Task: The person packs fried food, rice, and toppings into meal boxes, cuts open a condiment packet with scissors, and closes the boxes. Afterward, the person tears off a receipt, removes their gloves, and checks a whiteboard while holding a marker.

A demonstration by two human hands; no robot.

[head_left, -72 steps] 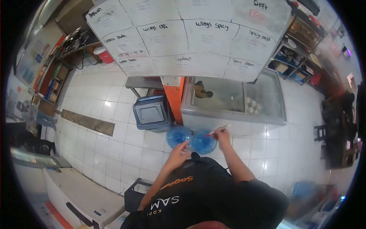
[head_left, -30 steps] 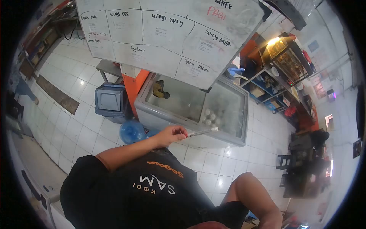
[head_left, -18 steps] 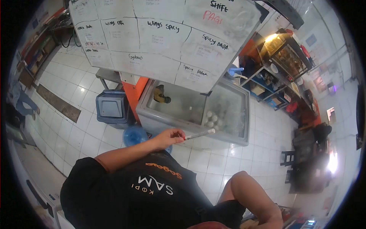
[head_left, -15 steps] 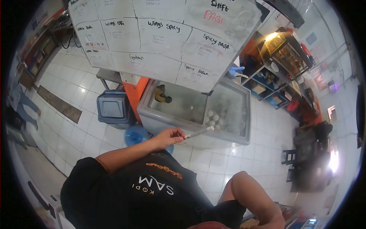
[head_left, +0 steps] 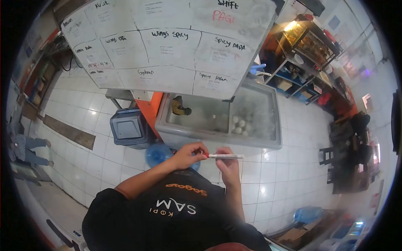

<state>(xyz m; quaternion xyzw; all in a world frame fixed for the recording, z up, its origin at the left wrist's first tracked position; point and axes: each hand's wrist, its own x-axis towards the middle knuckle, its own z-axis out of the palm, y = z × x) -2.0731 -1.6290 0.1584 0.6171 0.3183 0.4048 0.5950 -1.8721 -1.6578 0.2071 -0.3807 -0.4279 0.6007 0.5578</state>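
Note:
A white marker (head_left: 226, 156) with a red end lies sideways between my two hands, in front of my chest. My left hand (head_left: 189, 155) pinches its red end between thumb and fingers. On the white barrel, the thumb and fingers of my right hand (head_left: 228, 166) are closed. A whiteboard (head_left: 167, 48) hangs ahead, ruled into boxes with black handwriting such as "Wings Spicy" and the red word "PAGI".
Below the board stands a glass-topped chest freezer (head_left: 180, 133) with pale round items inside. A lidded grey bin (head_left: 127, 127) and a blue water jug (head_left: 157, 154) are at its left. Shelving (head_left: 293, 79) is at the right; another person (head_left: 31, 148) is at far left.
My right hand has come up from the lower right and taken hold of the marker's barrel. The marker has turned closer to level. My view has shifted slightly.

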